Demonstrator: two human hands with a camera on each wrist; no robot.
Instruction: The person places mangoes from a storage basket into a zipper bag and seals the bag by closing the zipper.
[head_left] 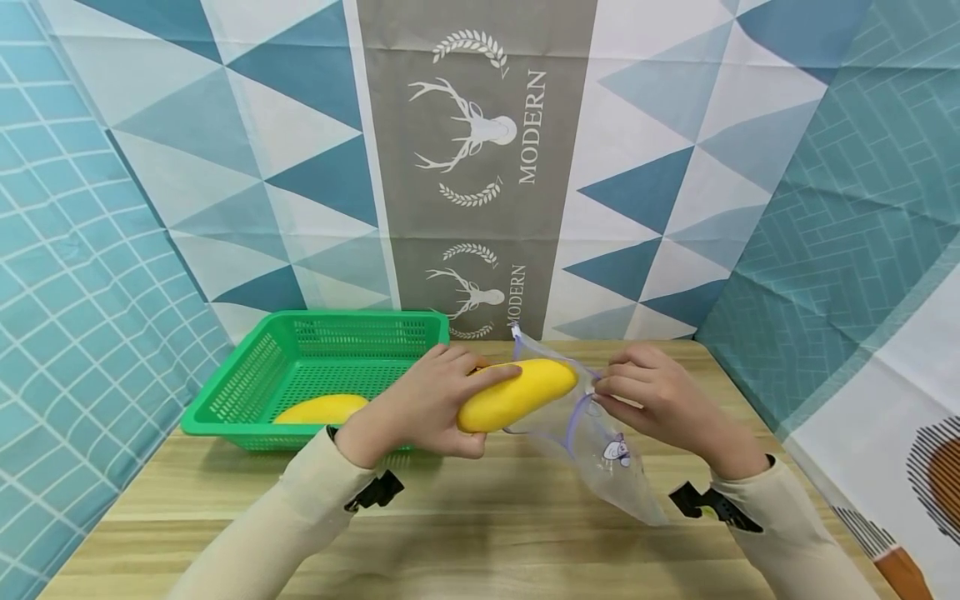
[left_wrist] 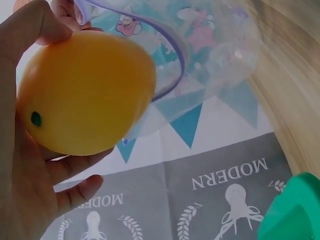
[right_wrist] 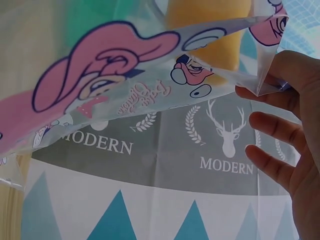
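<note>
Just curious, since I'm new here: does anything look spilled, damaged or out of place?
The backdrop looks odd: in the head view, its deer and MODERN lettering lie sideways. I see nothing spilled or damaged around the held yellow fruit or bag.

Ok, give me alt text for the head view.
A left-hand grip holds a yellow mango at the mouth of a clear, purple-edged zip bag, which a right-hand grip pinches. At left, another mango lies in a green perforated basket on a wooden tabletop.
</note>
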